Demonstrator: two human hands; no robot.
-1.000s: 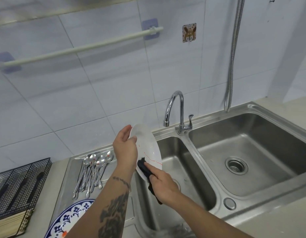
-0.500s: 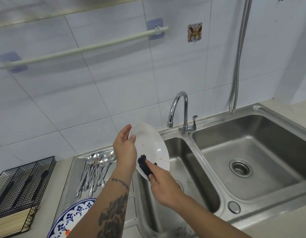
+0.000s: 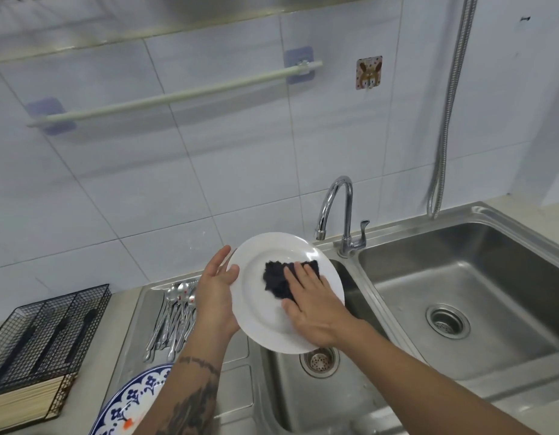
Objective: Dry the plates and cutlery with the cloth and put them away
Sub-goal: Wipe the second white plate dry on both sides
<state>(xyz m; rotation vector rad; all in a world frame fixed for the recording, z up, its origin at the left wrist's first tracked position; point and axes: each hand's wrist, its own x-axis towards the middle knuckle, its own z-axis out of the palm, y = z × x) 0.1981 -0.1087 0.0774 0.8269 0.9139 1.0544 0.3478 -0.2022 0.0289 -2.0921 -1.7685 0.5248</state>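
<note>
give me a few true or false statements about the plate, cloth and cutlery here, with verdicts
1. The right hand presses a dark cloth flat against the round white plate. True.
2. The left hand holds the metal spoons. False: it grips the white plate's rim; the spoons lie on the steel drainboard.
3. The white plate is held above the left sink basin. True.
4. The chrome tap is running. False: no water shows.
5. The blue patterned plate sits in the black wire basket. False: it lies on the drainboard.

I see both forearms bare, no sleeves; my left forearm (image 3: 195,394) carries dark tattoos, with a thin band inked near the wrist.
</note>
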